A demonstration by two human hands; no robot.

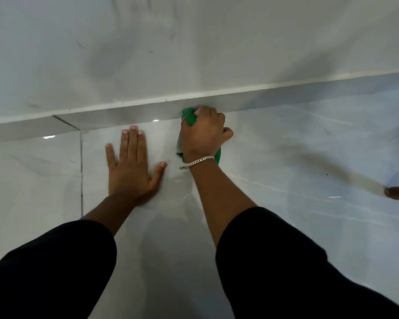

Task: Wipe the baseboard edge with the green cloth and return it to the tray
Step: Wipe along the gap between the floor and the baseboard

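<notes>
One right hand (204, 132) at centre frame fists a crumpled green cloth (189, 117) against the baseboard (124, 111); left hand (131, 166) flat, splayed

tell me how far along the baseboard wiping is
Done: the right hand has the green cloth bunched in its grip. In hand: it presses the cloth against the baseboard where it meets the floor, while the left hand lies flat on the tiles. Left: finishing the edge and returning the cloth to the tray, which is out of view.

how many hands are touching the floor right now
1. The left hand lies flat on the floor tile; the right hand grips the green cloth at the baseboard instead.
</notes>
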